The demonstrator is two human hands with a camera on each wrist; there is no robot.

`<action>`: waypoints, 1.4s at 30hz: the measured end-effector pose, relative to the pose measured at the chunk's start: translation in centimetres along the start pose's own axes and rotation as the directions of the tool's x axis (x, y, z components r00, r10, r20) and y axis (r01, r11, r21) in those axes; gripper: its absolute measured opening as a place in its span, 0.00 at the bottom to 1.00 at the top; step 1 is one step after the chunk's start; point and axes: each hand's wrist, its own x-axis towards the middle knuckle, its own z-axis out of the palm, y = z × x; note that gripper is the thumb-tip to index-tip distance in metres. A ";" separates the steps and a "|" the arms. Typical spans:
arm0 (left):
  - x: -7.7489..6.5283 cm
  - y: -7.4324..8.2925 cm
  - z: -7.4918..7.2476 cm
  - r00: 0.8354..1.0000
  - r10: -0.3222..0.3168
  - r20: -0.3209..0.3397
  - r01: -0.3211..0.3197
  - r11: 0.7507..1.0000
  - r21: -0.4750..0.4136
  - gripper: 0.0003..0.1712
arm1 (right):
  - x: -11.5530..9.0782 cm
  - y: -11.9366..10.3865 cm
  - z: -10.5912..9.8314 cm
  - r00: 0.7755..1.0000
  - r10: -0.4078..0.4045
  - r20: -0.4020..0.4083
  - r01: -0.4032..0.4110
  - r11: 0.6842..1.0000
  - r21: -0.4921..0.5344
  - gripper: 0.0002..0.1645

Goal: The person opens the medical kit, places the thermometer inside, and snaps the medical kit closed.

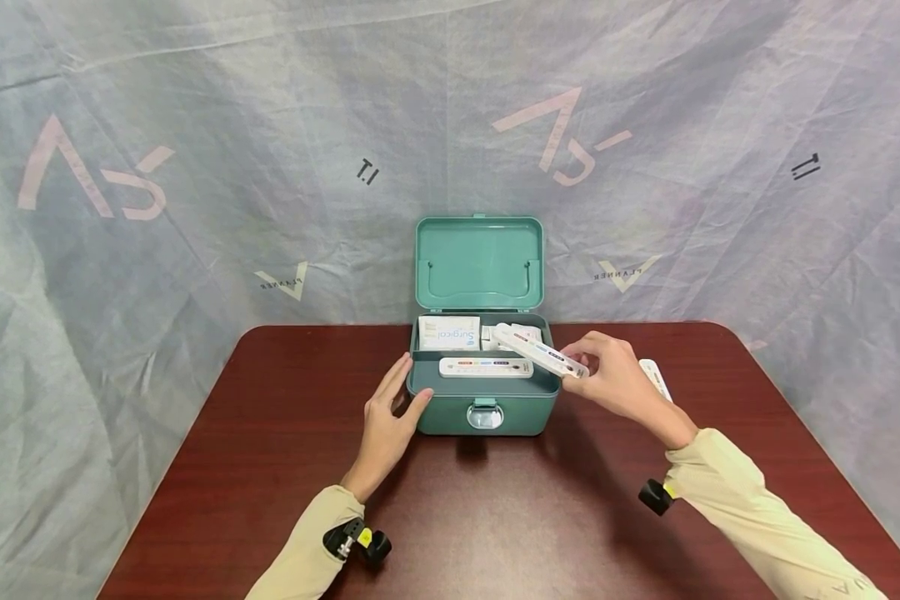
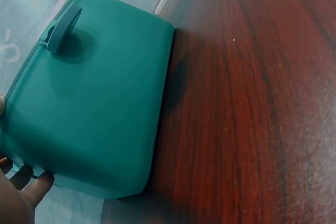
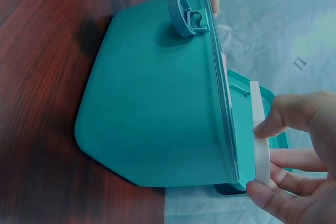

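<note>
A green first-aid box (image 1: 483, 417) stands on the table with its lid (image 1: 480, 262) raised. My right hand (image 1: 607, 375) pinches one end of a slim white case (image 1: 540, 350) with coloured print, tilted above the box's right side. In the right wrist view, thumb and fingertips hold the white case (image 3: 260, 129) by its edges. A similar white case (image 1: 486, 367) lies flat on the grey tray (image 1: 427, 382) at the box's front. My left hand (image 1: 390, 421) rests against the box's left side, fingers spread and thumb at the front left corner.
A white carton (image 1: 448, 332) marked "Surgical" and smaller white packs sit in the box's rear compartment. Another slim white case (image 1: 654, 379) lies on the dark red table (image 1: 285, 433), right of the box and partly behind my right wrist. A grey printed cloth (image 1: 307, 125) hangs behind.
</note>
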 end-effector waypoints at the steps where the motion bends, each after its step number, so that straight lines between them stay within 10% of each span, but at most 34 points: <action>1: 0.0 0.0 0.0 1.000 0.003 -0.002 -0.003 1.000 0.000 0.34 | 0.1 -0.1 0.1 1.000 -0.002 0.004 0.002 1.000 0.003 0.14; 42: 0.0 0.0 0.0 1.000 0.013 -0.003 -0.013 1.000 0.018 0.34 | 1.7 -1.2 1.1 0.980 -0.050 0.190 0.031 0.994 0.101 0.17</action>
